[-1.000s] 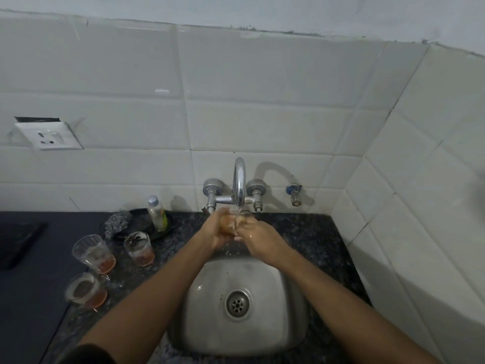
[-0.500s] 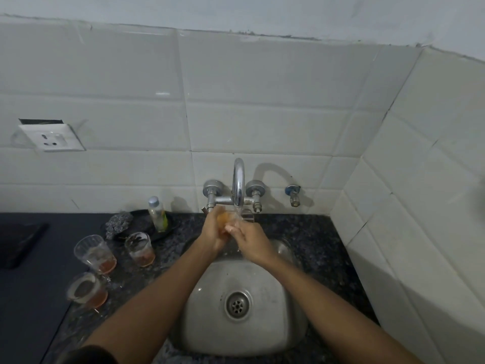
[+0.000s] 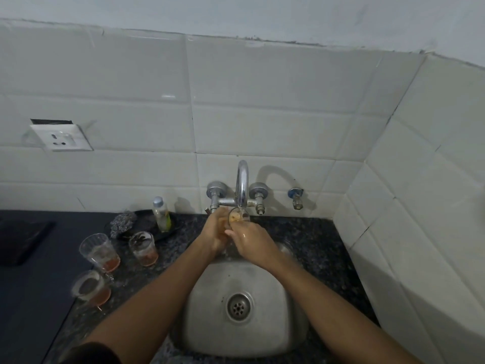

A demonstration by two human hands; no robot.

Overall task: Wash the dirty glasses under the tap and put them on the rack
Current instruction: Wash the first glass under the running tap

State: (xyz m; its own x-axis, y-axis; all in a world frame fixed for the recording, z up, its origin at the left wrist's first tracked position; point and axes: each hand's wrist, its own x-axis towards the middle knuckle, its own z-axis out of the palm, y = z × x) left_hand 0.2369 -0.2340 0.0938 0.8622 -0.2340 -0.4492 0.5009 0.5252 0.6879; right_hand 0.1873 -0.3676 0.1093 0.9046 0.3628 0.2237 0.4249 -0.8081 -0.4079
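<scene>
A clear glass [image 3: 237, 216] with orange residue is held right under the spout of the chrome tap [image 3: 242, 183], over the steel sink [image 3: 210, 311]. My left hand [image 3: 214, 233] grips its side. My right hand [image 3: 250, 241] wraps round it from the right, wet and shiny. Three dirty glasses with reddish dregs stand on the counter to the left: one [image 3: 98, 252] tall, one [image 3: 143, 248] nearer the sink, one [image 3: 89, 288] in front. No rack is in view.
A small bottle [image 3: 162, 214] and a steel scrubber [image 3: 122, 222] sit on a dark dish behind the glasses. A wall socket [image 3: 61, 137] is at left, a spare valve [image 3: 296, 197] right of the tap. The tiled side wall closes in on the right.
Both hands raised the glass a little toward the spout, and its mouth now shows under the tap. The glasses on the counter have not moved.
</scene>
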